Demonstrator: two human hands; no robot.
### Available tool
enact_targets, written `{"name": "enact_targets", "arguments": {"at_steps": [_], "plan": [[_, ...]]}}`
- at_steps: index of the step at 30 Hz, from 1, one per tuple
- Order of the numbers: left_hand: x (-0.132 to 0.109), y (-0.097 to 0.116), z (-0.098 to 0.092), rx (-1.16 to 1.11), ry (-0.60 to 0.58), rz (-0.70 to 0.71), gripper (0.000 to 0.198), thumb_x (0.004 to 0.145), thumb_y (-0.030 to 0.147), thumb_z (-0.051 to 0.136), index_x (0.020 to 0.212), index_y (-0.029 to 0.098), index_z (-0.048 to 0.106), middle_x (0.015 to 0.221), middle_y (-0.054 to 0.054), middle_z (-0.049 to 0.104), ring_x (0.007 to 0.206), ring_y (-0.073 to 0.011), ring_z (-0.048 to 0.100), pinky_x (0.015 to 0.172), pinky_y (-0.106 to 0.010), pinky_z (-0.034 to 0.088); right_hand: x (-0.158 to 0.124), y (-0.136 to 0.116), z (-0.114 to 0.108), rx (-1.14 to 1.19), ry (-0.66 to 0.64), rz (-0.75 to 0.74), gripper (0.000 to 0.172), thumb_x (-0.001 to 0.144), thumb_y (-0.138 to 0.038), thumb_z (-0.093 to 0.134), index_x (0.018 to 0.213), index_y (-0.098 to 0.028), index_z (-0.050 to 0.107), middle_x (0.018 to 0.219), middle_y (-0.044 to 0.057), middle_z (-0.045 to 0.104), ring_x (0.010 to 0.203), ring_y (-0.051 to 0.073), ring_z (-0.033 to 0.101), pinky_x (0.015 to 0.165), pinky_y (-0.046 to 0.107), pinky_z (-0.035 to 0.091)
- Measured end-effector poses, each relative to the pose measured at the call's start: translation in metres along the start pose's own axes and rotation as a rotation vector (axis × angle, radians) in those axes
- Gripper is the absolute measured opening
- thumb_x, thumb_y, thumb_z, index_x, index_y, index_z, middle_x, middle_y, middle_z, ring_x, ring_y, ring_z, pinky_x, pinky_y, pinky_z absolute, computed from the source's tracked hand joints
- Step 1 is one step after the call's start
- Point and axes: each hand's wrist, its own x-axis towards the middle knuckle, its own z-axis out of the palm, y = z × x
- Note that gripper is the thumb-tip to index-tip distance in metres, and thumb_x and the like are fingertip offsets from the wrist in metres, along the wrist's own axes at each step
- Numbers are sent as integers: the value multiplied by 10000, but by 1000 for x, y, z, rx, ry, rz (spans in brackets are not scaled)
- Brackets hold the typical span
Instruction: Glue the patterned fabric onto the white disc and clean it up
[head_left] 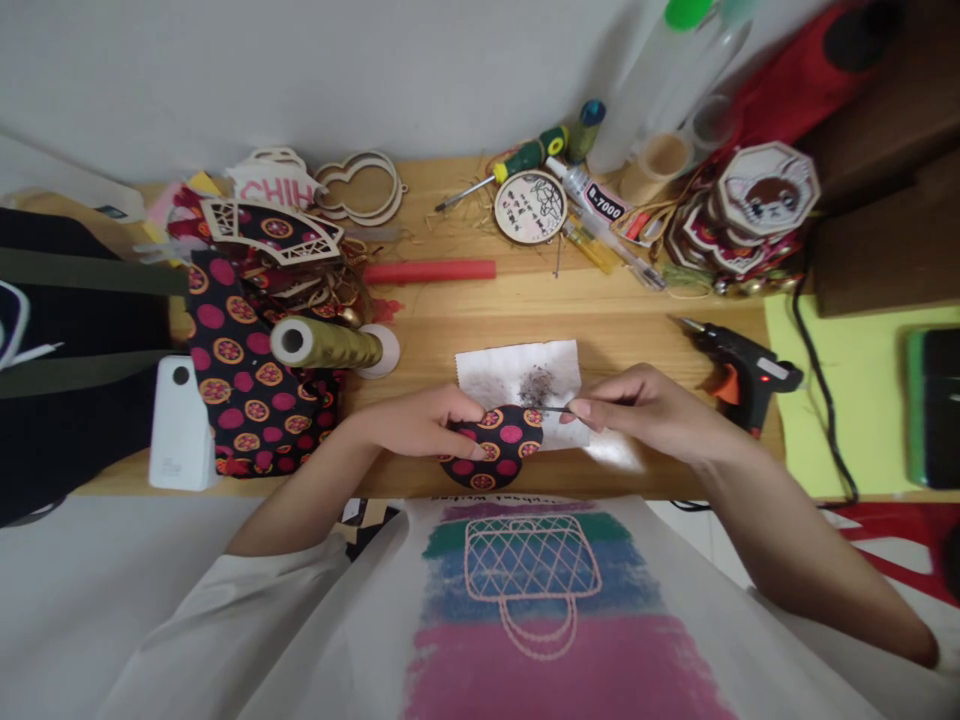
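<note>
My left hand [422, 420] is closed on a small round piece covered in black fabric with pink and orange dots [491, 452], holding it at the desk's near edge. My right hand [637, 405] pinches a thin dark tool [556, 409] whose tip touches the top edge of that fabric piece. Under both lies a white sheet of paper [525, 372] with a dark smudge in its middle.
On the wooden desk [450, 310]: a black glue gun [739, 362] at right, a gold thread spool [324, 343], matching dotted fabric [240, 380], a white box [178, 425], a red stick [429, 271], wooden cutouts [360, 185], a screwdriver [510, 165], a glue tube [596, 200] and stacked octagonal pieces [750, 210].
</note>
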Motion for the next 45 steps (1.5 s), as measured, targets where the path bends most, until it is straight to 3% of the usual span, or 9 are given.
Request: {"name": "enact_targets", "arguments": {"at_steps": [5, 16, 34, 45], "plan": [[-1, -2, 0, 7, 5, 11, 293, 821, 337, 550, 615, 132, 509, 584, 48, 356, 565, -75, 329, 519, -177, 286, -1, 0, -1, -6, 39, 36, 400, 660, -552, 680, 705, -163, 758, 479, -30, 461, 518, 86, 371, 521, 261, 311], [-3, -2, 4, 14, 31, 37, 295, 820, 329, 558, 608, 128, 517, 566, 54, 350, 549, -67, 332, 488, -165, 276, 0, -1, 0, -32, -89, 23, 465, 685, -593, 640, 703, -137, 731, 538, -14, 512, 544, 84, 389, 508, 245, 301], [0, 7, 1, -3, 13, 32, 233, 821, 276, 553, 637, 133, 545, 572, 57, 396, 584, -78, 347, 536, -165, 313, -1, 0, -3, 1, 12, 49, 386, 656, -532, 702, 695, -151, 757, 542, -6, 574, 544, 92, 436, 529, 247, 348], [1, 9, 1, -28, 26, 58, 254, 812, 238, 559, 591, 145, 474, 557, 61, 332, 554, -63, 314, 498, -148, 274, 0, -3, -1, -5, -33, 67, 404, 647, -556, 688, 698, -161, 756, 521, -18, 537, 519, 77, 387, 493, 243, 293]]}}
